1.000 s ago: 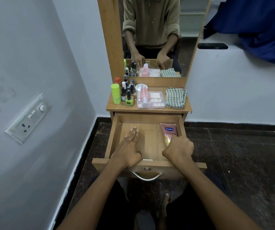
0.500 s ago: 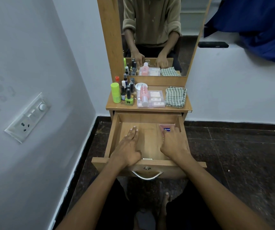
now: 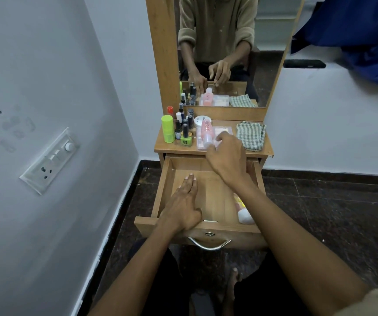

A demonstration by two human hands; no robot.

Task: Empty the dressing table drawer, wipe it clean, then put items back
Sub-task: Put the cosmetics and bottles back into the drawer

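Observation:
The wooden drawer [image 3: 167, 179] is pulled out under the dressing table top [image 3: 267, 149]. My left hand [image 3: 183, 206] lies flat, fingers together, on the drawer's bare bottom. A pink cream tube [image 3: 243, 213] with a white cap lies along the drawer's right wall, partly hidden under my right forearm. My right hand [image 3: 229, 156] is up at the table top's front edge with fingers spread and nothing in it. Its fingertips are at the lying pink bottle [image 3: 207, 131] and the clear plastic box [image 3: 225, 131] beneath it.
On the table top stand a lime green bottle [image 3: 168, 128], several small nail polish bottles [image 3: 184, 130] and a white jar [image 3: 200, 119]. A folded checked cloth [image 3: 250, 135] lies at the right. Behind is a mirror [image 3: 229, 42]; a wall socket panel [image 3: 51, 160] is on the left.
My right hand left the tube in the drawer and rose to the table top, by the pink bottle. The tube now lies nearer the drawer's front. The left hand stayed put.

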